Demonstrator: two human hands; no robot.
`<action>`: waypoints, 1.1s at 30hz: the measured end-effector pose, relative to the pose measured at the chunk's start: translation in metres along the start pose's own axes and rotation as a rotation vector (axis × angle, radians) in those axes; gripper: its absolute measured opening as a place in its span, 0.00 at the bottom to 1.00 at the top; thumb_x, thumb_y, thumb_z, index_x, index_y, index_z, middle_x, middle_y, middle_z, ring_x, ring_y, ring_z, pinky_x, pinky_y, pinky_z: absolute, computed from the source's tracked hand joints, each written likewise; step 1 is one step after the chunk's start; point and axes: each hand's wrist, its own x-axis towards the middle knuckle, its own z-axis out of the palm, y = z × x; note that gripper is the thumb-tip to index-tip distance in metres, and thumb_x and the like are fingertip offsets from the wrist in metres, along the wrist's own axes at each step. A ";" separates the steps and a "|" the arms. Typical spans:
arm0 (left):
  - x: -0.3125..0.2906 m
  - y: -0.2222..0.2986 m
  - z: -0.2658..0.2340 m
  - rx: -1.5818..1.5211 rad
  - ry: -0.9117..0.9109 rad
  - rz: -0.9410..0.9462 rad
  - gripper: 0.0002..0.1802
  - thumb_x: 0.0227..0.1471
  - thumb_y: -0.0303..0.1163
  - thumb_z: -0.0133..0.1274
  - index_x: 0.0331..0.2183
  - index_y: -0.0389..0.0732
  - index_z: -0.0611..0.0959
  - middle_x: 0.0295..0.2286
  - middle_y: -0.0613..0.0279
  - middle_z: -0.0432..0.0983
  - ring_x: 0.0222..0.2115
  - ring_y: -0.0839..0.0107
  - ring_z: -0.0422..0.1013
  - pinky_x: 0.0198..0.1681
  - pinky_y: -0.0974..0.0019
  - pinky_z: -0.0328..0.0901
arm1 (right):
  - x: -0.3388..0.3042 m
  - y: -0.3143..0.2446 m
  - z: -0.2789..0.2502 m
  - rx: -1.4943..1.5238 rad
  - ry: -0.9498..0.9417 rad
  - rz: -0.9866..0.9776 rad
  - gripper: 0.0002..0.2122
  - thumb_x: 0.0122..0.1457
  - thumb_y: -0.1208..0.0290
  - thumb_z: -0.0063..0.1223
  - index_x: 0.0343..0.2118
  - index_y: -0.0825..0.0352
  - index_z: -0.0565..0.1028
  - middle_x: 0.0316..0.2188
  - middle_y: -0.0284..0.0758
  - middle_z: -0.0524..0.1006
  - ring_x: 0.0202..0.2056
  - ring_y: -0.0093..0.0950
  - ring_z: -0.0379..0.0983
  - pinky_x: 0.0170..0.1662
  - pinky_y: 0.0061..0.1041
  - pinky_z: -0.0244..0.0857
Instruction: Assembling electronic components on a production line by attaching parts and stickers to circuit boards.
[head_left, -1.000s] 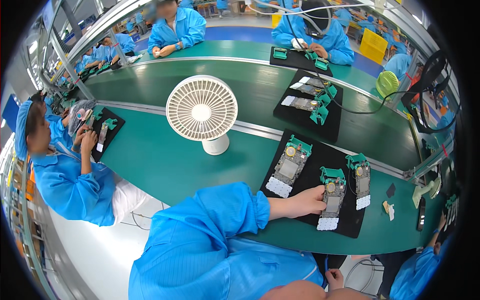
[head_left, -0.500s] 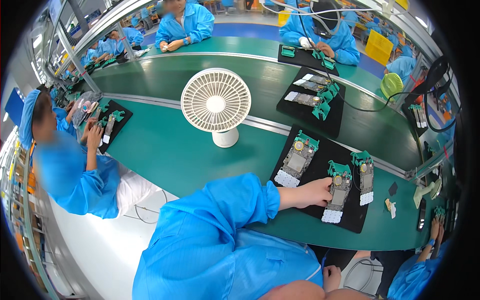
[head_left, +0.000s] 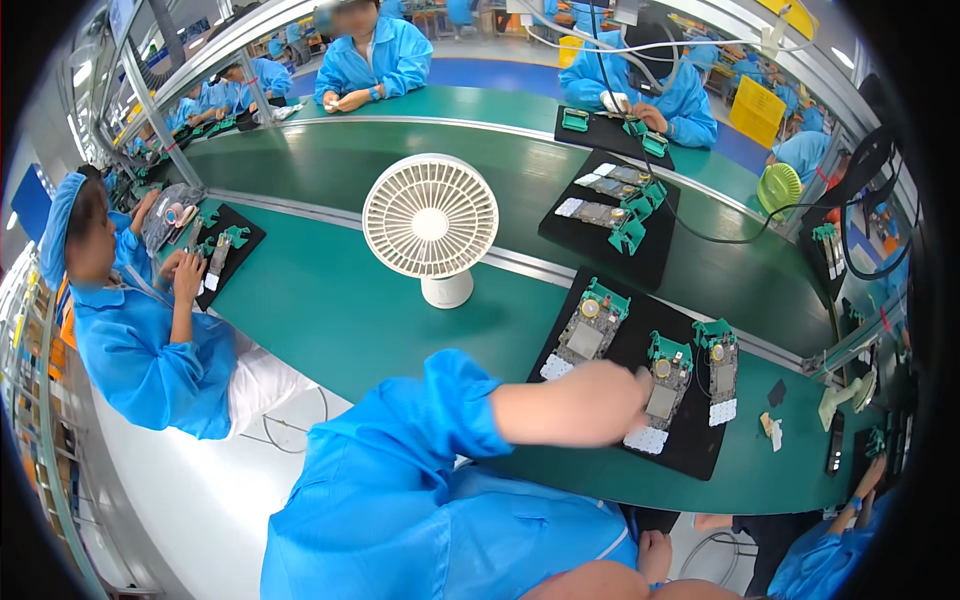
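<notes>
My left hand (head_left: pixel 585 404), smeared by motion, is over the black mat (head_left: pixel 690 462) at the left side of the middle circuit board (head_left: pixel 663 400). Its fingertips are by the board's edge; whether they touch or hold anything cannot be made out. This board has a green plastic bracket (head_left: pixel 668 345) at the far end and a white pad (head_left: pixel 645 440) at the near end. Similar boards lie on either side, the left one (head_left: pixel 582 338) partly behind my hand, the right one (head_left: pixel 722 372) in full view. Below the table edge shows part of my right hand (head_left: pixel 655 556); its fingers are mostly hidden.
A white fan (head_left: pixel 430 225) stands on the green table left of the mat. Beyond a metal rail, another black mat (head_left: pixel 590 240) bears more boards. Right of my mat lie scraps (head_left: pixel 770 430) and a dark slim object (head_left: pixel 836 444). A co-worker (head_left: pixel 150 330) sits at the left.
My left hand has drawn back left from the middle board and blurred. The whole view has shifted slightly. The three boards lie in the same arrangement on the mat.
</notes>
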 end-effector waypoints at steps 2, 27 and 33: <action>-0.023 0.022 -0.026 -0.255 -0.271 0.381 0.26 0.53 0.38 0.53 0.50 0.33 0.71 0.39 0.39 0.74 0.42 0.44 0.71 0.46 0.49 0.67 | 0.008 -0.016 -0.007 -0.004 -0.065 0.035 0.09 0.56 0.68 0.52 0.28 0.69 0.77 0.29 0.49 0.74 0.33 0.50 0.71 0.36 0.46 0.65; -0.158 0.032 -0.095 0.302 0.018 0.720 0.14 0.54 0.26 0.45 0.38 0.31 0.82 0.40 0.47 0.78 0.40 0.56 0.76 0.37 0.68 0.71 | 0.021 -0.080 -0.095 -0.184 -0.426 -0.241 0.12 0.50 0.62 0.60 0.34 0.63 0.82 0.31 0.42 0.74 0.36 0.42 0.74 0.40 0.37 0.69; -0.160 0.042 -0.081 -0.054 -0.221 0.972 0.18 0.63 0.31 0.40 0.47 0.28 0.75 0.47 0.39 0.72 0.50 0.47 0.69 0.52 0.51 0.65 | 0.014 -0.131 -0.223 0.584 -1.039 -1.050 0.27 0.55 0.54 0.58 0.53 0.68 0.69 0.51 0.49 0.68 0.47 0.45 0.67 0.49 0.43 0.60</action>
